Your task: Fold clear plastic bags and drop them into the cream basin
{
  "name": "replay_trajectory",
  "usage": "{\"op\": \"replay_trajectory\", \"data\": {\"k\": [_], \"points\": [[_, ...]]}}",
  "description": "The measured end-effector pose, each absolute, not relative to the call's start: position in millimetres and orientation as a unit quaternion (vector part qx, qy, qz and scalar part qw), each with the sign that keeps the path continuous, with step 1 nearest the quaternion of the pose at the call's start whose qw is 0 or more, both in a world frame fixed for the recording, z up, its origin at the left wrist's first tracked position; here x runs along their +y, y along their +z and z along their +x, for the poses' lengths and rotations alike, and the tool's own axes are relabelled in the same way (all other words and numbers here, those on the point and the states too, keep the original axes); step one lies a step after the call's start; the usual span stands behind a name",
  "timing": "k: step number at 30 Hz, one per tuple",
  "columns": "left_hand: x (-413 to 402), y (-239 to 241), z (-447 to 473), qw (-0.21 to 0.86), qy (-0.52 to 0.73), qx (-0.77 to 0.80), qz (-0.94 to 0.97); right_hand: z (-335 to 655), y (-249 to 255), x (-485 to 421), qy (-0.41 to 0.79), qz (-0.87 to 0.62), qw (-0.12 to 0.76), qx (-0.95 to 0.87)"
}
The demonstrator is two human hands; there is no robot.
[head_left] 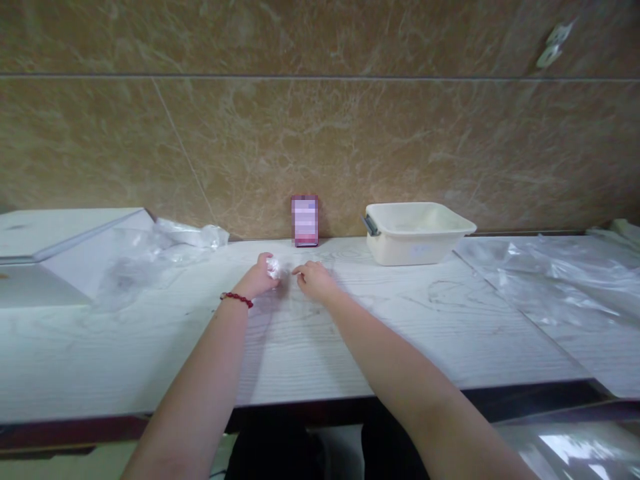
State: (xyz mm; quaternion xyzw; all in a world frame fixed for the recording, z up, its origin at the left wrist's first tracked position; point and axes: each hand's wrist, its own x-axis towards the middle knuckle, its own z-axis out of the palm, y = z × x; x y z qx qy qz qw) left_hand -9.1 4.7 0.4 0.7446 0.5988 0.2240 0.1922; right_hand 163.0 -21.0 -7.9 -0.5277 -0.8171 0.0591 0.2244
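My left hand (pixel 261 275), with a red beaded bracelet on its wrist, has its fingers curled round a small crumpled bundle of clear plastic (pixel 273 268). What the plastic wraps, if anything, is too small to make out. Just to the right, my right hand (pixel 314 280) hovers over or rests on the table with its index finger reaching toward the bundle, a narrow gap between them. The other fingers of that hand are bent and partly hidden. Behind both hands a phone (pixel 305 221) with a blurred screen leans upright against the wall.
A cream plastic bin (pixel 419 247) with a grey handle stands right of the phone. Clear plastic bags (pixel 560 280) spread over the right side of the table (pixel 300 360). At the left lie a white box (pixel 75 260) and more clear plastic (pixel 145 257). The marbled wall (pixel 320 147) bounds the back.
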Motion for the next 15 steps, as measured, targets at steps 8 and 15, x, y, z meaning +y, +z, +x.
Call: {"op": "replay_trajectory", "data": {"k": [8, 15], "points": [[3.9, -4.1, -4.5, 0.268, 0.259, 0.487, 0.790, 167.9, -7.1, -16.6, 0.098, -0.533, 0.327, -0.775], [6.0, -6.1, -6.3, 0.271, 0.259, 0.459, 0.805, 167.5, -11.3, -15.4, 0.144, -0.538, 0.348, -0.754]]}}
